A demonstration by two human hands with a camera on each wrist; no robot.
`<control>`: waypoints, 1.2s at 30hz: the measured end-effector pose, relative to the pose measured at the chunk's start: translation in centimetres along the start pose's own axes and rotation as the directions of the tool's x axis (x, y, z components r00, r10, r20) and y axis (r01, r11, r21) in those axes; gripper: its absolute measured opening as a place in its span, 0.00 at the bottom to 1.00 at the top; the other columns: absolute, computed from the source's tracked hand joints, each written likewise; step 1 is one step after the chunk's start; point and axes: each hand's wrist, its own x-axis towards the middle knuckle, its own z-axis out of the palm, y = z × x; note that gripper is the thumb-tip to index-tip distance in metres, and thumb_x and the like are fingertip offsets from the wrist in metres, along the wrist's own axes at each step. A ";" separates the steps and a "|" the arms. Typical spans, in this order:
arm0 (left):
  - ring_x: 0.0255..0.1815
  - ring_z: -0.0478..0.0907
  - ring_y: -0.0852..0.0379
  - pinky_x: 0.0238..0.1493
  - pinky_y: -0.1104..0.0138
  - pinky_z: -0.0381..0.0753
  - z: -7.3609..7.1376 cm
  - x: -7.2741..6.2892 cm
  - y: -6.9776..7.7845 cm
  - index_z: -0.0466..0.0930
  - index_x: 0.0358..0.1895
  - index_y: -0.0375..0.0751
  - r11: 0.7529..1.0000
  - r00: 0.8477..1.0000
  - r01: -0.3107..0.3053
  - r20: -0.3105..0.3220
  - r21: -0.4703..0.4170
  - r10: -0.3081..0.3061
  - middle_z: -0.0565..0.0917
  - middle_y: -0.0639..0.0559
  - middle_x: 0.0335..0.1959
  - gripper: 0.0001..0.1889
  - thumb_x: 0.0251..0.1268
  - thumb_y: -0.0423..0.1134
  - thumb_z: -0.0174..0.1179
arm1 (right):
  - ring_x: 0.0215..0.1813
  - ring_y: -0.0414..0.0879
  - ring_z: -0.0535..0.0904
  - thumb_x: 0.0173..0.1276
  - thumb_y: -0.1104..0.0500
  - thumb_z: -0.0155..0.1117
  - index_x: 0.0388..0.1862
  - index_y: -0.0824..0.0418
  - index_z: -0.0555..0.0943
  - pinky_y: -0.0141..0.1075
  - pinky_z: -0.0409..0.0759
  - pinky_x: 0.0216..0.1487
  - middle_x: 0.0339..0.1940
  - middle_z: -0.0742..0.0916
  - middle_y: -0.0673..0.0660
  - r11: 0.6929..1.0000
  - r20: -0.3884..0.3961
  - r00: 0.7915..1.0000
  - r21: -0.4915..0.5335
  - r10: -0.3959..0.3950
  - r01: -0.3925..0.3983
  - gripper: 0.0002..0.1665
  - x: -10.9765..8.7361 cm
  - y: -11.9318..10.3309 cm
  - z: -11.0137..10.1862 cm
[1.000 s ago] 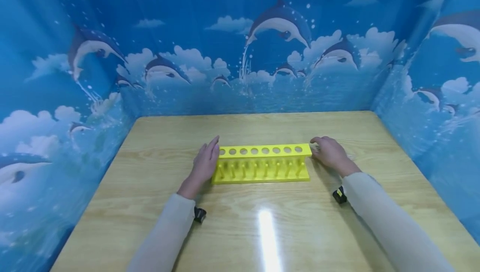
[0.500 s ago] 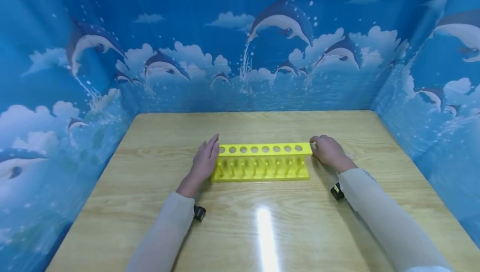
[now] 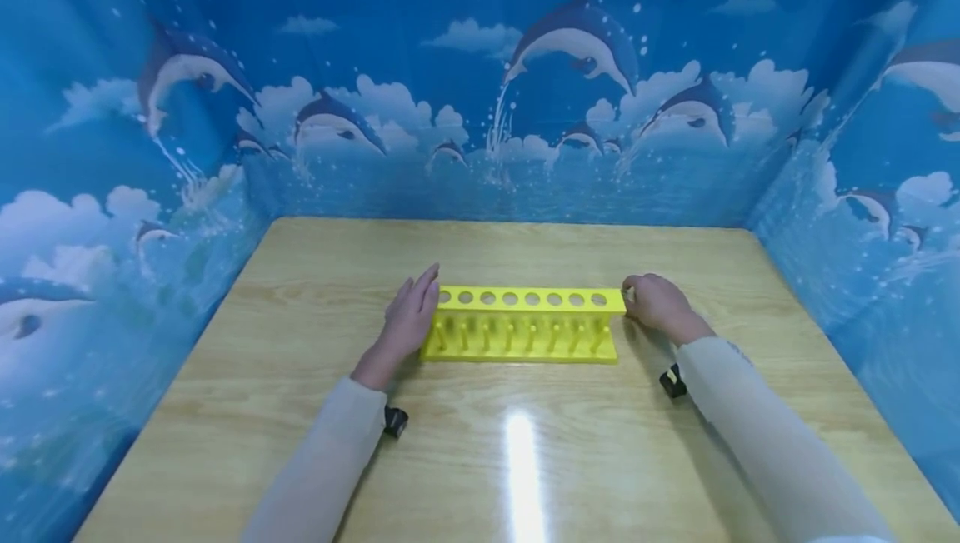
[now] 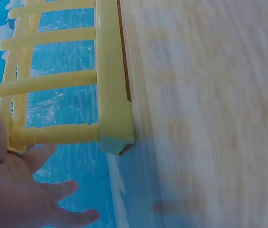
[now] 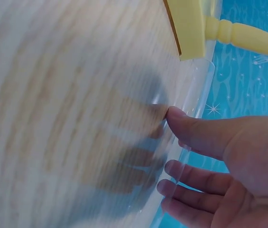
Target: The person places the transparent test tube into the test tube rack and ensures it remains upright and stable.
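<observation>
A yellow test tube rack [image 3: 525, 300] stands on the table, with a row of holes along its top plate and upright pegs below. At the rack's left end is my left hand [image 3: 405, 318], its fingers straight and touching the top plate's end; the left wrist view shows them spread beside the end post [image 4: 60, 135]. Just off the other end, my right hand [image 3: 658, 303] is low over the table. In the right wrist view its thumb [image 5: 183, 122] and forefinger pinch a clear test tube [image 5: 204, 78] lying near the rack's foot [image 5: 188, 28]. The tube is hard to see from the head.
The wooden table [image 3: 315, 460] has a bright light reflection [image 3: 523, 468] at its front middle. A blue curtain [image 3: 420, 127] printed with dolphins surrounds its back and sides. Small black devices [image 3: 395, 421] sit at both wrists.
The right fingers have drawn in slightly around the clear test tube, which showed at the fingertips earlier. The left hand and rack stay put; the head view has shifted slightly.
</observation>
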 end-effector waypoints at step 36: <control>0.76 0.46 0.32 0.66 0.30 0.43 0.0 0.3 -0.1 0.52 0.77 0.44 1.000 1.000 0.024 0.008 0.018 -0.024 0.64 0.41 0.73 0.27 0.81 0.49 0.30 | 0.40 0.56 0.80 0.69 0.64 0.59 0.48 0.67 0.82 0.51 0.79 0.41 0.39 0.85 0.63 0.998 -0.074 0.996 0.027 -0.051 0.053 0.12 -0.4 0.9 0.3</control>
